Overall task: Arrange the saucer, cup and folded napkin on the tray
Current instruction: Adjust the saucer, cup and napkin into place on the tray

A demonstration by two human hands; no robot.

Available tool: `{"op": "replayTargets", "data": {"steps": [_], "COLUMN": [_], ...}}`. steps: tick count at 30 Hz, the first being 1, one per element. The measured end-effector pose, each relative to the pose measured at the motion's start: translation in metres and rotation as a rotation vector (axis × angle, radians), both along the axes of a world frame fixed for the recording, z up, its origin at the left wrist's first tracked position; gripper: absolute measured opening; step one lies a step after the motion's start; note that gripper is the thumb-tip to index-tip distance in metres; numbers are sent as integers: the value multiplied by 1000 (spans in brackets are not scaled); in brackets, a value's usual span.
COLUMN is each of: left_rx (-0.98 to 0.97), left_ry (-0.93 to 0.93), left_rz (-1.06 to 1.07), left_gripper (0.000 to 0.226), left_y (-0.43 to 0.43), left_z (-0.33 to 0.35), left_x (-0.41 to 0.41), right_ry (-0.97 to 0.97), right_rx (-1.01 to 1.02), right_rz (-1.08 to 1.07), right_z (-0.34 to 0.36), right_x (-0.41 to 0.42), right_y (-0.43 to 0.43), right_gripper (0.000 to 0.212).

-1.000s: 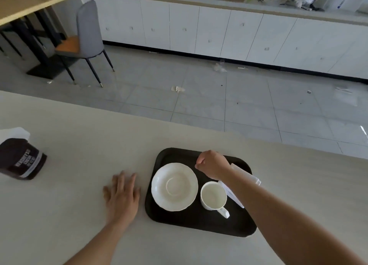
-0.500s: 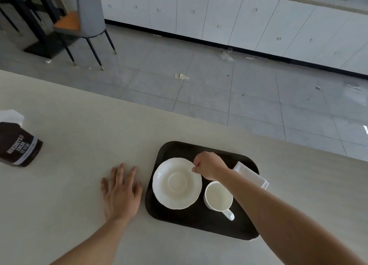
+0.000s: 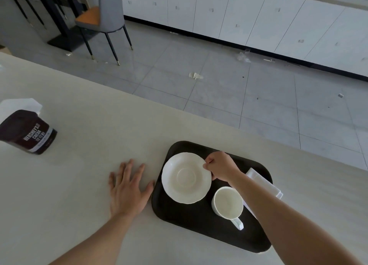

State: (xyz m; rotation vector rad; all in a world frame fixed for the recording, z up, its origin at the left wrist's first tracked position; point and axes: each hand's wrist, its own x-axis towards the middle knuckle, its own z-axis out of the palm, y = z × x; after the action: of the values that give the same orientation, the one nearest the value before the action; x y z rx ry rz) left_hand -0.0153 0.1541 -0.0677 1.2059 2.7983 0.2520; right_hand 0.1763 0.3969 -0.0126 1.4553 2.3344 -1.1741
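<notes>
A dark tray (image 3: 199, 221) lies on the pale table. On its left part sits a white saucer (image 3: 186, 178), and my right hand (image 3: 221, 166) pinches the saucer's right rim with closed fingers. A white cup (image 3: 227, 203) stands upright on the tray to the saucer's lower right, its handle pointing toward me. A folded white napkin (image 3: 262, 182) lies at the tray's right edge, partly hidden by my right forearm. My left hand (image 3: 127, 191) rests flat on the table just left of the tray, fingers spread.
A dark cocoa tub (image 3: 27, 132) stands at the table's far left with a white sheet (image 3: 20, 105) behind it. The table's far edge (image 3: 179, 110) drops to a tiled floor. A grey chair (image 3: 105, 19) and white cabinets stand beyond.
My right hand moved left from above the napkin to the saucer's right rim and closed on it. The left hand stayed flat. The view tilted down.
</notes>
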Motion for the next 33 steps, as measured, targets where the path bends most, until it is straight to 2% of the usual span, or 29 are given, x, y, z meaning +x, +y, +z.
{"op": "replayTargets", "data": {"steps": [19, 33], "left_rx": [-4, -4], "left_ry": [9, 16], "left_rz": [8, 5], "left_gripper": [68, 67], "left_y": [1, 0], "left_z": [0, -3], "left_x": [0, -1], "right_ry": [120, 131], "right_rx": [-10, -74], "right_rz": [-287, -306], "right_z": [3, 6], "right_x": [-6, -8], "right_y": [15, 12], "right_gripper": [10, 8]}}
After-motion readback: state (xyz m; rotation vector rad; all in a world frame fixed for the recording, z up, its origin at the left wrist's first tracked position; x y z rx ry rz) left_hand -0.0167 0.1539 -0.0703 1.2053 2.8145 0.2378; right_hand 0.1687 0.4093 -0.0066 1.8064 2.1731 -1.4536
